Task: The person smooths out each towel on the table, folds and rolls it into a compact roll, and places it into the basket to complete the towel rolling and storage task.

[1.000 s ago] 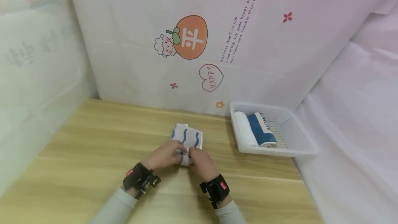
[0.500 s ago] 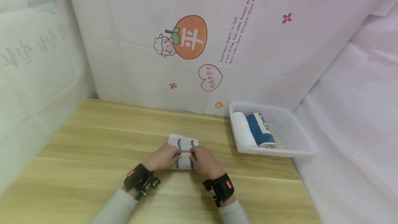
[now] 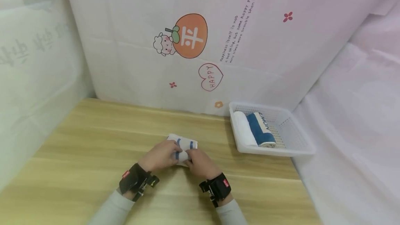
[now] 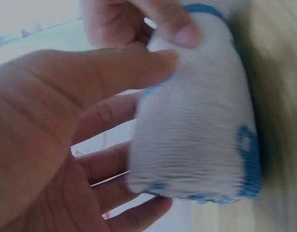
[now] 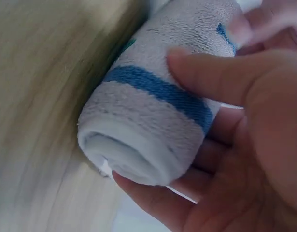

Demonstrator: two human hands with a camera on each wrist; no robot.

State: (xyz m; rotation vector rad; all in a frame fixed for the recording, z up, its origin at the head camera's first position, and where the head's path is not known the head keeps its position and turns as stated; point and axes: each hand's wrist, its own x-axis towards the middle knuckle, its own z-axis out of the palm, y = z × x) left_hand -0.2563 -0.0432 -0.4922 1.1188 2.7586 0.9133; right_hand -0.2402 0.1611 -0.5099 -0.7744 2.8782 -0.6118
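Observation:
A white towel (image 3: 185,143) with blue stripes lies on the wooden table, its near part rolled up and a flat part reaching away from me. My left hand (image 3: 160,156) grips the roll's left end, thumb on the near side and fingers beyond it, as the left wrist view shows on the towel roll (image 4: 196,125). At the other end my right hand (image 3: 202,163) holds the roll the same way. In the right wrist view the towel's spiral end (image 5: 134,150) faces the camera. Both thumbs press close together near the roll's middle.
A white plastic basket (image 3: 298,141) stands at the back right of the wooden table (image 3: 103,141). Inside lie a rolled white towel (image 3: 244,129) and a rolled blue and cream towel (image 3: 260,131). A printed cloth (image 3: 134,61) hangs behind the table.
The striped towel has gone from a longer flat piece to a shorter one with a roll at its near end. Both hands have shifted slightly and stay on it.

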